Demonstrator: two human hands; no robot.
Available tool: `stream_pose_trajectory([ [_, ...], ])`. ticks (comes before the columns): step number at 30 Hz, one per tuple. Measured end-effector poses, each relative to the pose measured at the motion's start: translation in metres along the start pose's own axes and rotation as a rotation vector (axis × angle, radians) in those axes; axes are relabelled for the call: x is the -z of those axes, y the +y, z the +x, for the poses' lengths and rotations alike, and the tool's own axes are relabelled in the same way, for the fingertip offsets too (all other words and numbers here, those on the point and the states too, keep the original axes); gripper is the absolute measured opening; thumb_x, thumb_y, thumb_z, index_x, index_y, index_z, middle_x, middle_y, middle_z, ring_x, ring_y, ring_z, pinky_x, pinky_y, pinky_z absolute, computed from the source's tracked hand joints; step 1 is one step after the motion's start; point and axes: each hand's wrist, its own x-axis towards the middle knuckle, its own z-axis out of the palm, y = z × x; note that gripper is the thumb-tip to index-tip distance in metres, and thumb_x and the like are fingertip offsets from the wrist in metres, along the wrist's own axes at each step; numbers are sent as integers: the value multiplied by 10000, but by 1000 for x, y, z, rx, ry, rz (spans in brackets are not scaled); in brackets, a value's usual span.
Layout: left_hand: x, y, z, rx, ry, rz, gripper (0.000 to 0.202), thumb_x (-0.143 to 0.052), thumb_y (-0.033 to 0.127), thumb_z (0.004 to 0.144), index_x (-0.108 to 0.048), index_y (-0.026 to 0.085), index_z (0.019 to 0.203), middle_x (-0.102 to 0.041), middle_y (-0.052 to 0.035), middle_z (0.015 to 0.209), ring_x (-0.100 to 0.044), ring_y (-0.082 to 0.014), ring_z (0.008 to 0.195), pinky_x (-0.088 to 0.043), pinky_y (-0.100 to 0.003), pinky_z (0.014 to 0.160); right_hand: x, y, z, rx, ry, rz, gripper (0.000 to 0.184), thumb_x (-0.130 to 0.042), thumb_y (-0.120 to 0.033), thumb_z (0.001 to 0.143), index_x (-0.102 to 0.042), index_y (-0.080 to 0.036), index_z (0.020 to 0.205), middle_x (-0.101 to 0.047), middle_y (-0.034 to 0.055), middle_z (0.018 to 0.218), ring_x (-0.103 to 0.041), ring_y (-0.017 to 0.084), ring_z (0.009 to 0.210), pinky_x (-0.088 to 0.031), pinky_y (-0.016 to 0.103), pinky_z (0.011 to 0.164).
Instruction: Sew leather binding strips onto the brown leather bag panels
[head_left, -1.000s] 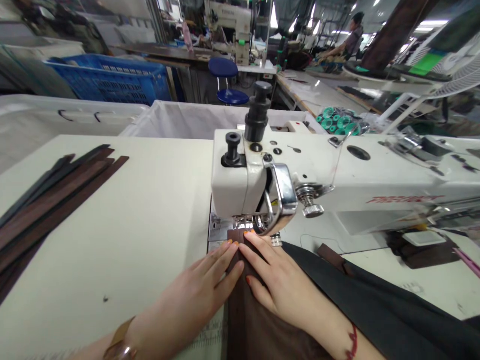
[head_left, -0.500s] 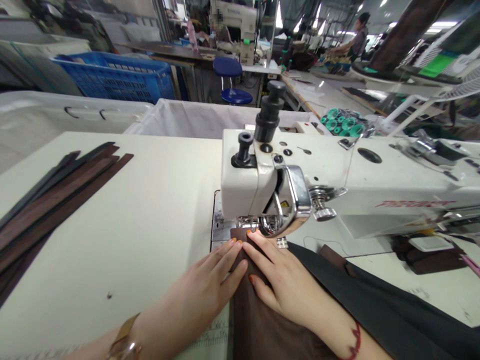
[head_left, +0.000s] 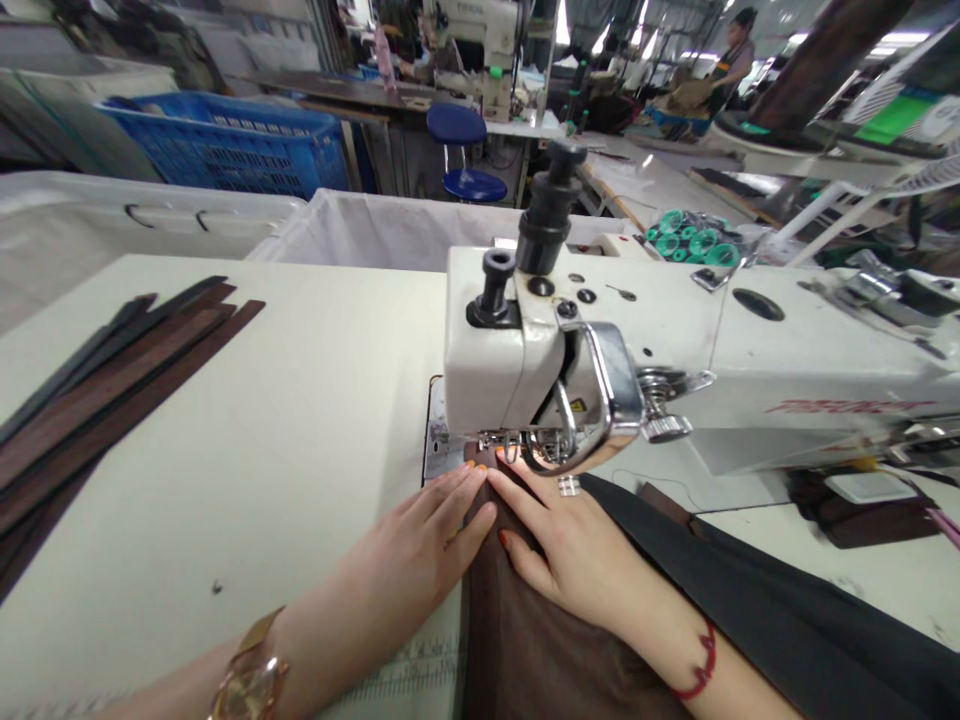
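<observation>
A white sewing machine (head_left: 675, 350) stands on the cream table (head_left: 285, 430). A brown leather piece (head_left: 517, 640) runs from the near edge up under the machine's presser foot (head_left: 525, 455). My left hand (head_left: 405, 565) lies flat on the piece's left edge, fingers stretched toward the foot. My right hand (head_left: 562, 545) presses flat on the brown piece just right of it, fingertips close to the needle. A black fabric piece (head_left: 787, 610) spreads out to the right under my right wrist.
Several dark leather strips (head_left: 105, 390) lie at the table's left. White lined bins (head_left: 375, 235) and a blue crate (head_left: 225, 150) stand behind. Green thread cones (head_left: 694, 240) sit beyond the machine. A dark pouch (head_left: 870, 515) lies right. A person (head_left: 731, 65) works far back.
My hands have crept slightly forward toward the presser foot with the brown piece. The view has shifted a little left and closer to the machine.
</observation>
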Motion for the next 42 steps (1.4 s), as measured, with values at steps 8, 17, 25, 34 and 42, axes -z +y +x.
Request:
stream_pose_trajectory([
  [8, -1, 0, 1, 13, -19, -14, 376, -472, 64, 875, -496, 125, 1245, -448, -181, 1364, -437, -317, 1276, -524, -448, 968, -1, 1, 0, 10, -7, -39, 523, -465, -215, 899, -407, -148, 1414, -411, 142, 1462, -402, 291, 1326, -413, 507, 1063],
  [17, 4, -1, 3, 21, -49, -76, 411, -486, 38, 863, -481, 106, 1268, -441, -198, 1385, -408, -315, 1314, -487, -458, 1015, -4, 3, -1, 8, 14, -34, 526, -468, -220, 907, -392, -158, 1423, -410, 137, 1465, -406, 285, 1326, -410, 499, 1064],
  [25, 3, -3, 1, 18, -35, -35, 454, -460, -16, 852, -478, 137, 1280, -443, -194, 1404, -421, -311, 1323, -500, -456, 1005, 13, 14, 14, -224, 208, 310, 233, -424, -250, 963, -596, -190, 1109, -669, 90, 1086, -626, 229, 1002, -504, 402, 903],
  [34, 1, -7, 0, -2, -37, -53, 454, -491, -20, 849, -479, 102, 1287, -409, -214, 1412, -415, -342, 1316, -487, -454, 1023, 14, 30, 32, -327, 281, 369, 341, -356, -285, 965, -589, -202, 730, -629, 59, 715, -625, 224, 769, -483, 408, 884],
  [42, 7, -2, 1, -5, -59, -44, 451, -498, -18, 828, -499, 92, 1265, -434, -233, 1381, -452, -371, 1280, -510, -481, 985, 12, 34, 33, -323, 295, 324, 380, -354, -331, 983, -614, -202, 738, -647, 68, 730, -627, 232, 807, -480, 428, 909],
])
